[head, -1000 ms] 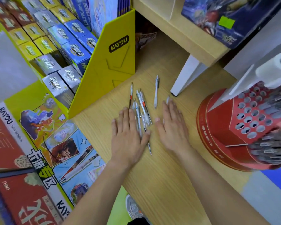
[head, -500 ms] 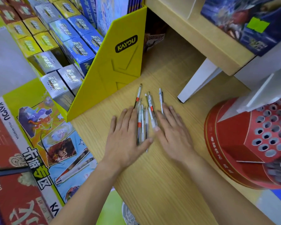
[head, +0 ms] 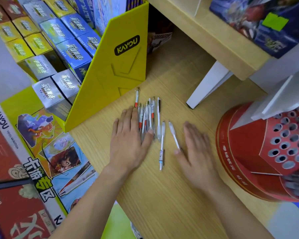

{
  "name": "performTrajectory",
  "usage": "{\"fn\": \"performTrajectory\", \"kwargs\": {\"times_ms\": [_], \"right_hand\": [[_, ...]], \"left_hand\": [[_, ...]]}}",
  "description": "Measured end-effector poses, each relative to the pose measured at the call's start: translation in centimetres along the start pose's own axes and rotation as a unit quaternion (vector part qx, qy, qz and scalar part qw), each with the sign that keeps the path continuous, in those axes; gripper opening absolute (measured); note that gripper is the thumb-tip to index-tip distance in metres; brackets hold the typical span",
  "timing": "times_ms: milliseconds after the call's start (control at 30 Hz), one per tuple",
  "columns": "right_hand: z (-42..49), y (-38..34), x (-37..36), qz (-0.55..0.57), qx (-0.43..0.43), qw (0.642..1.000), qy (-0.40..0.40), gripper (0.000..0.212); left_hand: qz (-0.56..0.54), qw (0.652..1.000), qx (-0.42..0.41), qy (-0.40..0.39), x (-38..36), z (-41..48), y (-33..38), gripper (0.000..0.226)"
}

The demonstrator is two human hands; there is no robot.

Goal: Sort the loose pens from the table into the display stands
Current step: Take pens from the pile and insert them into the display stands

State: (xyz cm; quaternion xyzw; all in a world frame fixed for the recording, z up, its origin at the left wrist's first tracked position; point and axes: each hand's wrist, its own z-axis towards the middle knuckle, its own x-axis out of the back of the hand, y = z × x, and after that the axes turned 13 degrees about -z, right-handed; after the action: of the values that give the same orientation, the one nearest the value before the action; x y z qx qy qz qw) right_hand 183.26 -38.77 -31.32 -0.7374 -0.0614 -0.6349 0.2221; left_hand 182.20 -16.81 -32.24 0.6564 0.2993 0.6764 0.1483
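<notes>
Wood-grain surface (head: 162, 204) at mid-frame carries all the loose pens (head: 149, 118): a tight bundle just above centre, with two white pens (head: 161, 145) lying apart to its right. Neither of the hands grips anything. Left hand (head: 128, 144) lies flat with straight fingers, its thumb pressing the bundle's lower end. Right hand (head: 195, 152), blurred, is flat too, thumb by the nearer stray pen. Red display stand (head: 248, 161) at the right edge shows many empty holes, with some pens blurred in its lower part. Sorting looks barely started: every loose pen has yet to be slotted.
</notes>
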Motion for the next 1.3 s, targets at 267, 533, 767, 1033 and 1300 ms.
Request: {"fn": "performTrajectory", "kwargs": {"times_ms": [267, 533, 767, 1033, 1300], "right_hand": [[1.0, -2.1, -0.8, -0.157, 0.082, 0.982, -0.069, 0.088], [1.7, -2.9, -0.3, -0.164, 0.099, 0.976, -0.100, 0.134], [1.9, -1.8, -0.9, -0.159, 0.101, 0.981, -0.047, 0.106], [5.2, -2.5, -1.2, -0.122, 0.048, 0.991, -0.021, 0.082], [6.3, -1.3, -0.3, -0.069, 0.076, 0.995, -0.017, 0.074]], "left_hand": [[0.024, 0.999, 0.004, -0.021, -0.2, -0.1, -0.2, 0.087], [-0.011, 1.000, -0.001, -0.025, 1.2, -0.6, -0.9, 0.080], [-0.032, 0.999, -0.004, -0.018, 1.0, -0.6, -1.2, 0.077], [-0.110, 0.993, 0.030, -0.015, 0.6, 0.7, 0.8, 0.075], [-0.051, 0.996, 0.050, 0.049, 2.1, 0.9, 0.2, 0.066]]}}
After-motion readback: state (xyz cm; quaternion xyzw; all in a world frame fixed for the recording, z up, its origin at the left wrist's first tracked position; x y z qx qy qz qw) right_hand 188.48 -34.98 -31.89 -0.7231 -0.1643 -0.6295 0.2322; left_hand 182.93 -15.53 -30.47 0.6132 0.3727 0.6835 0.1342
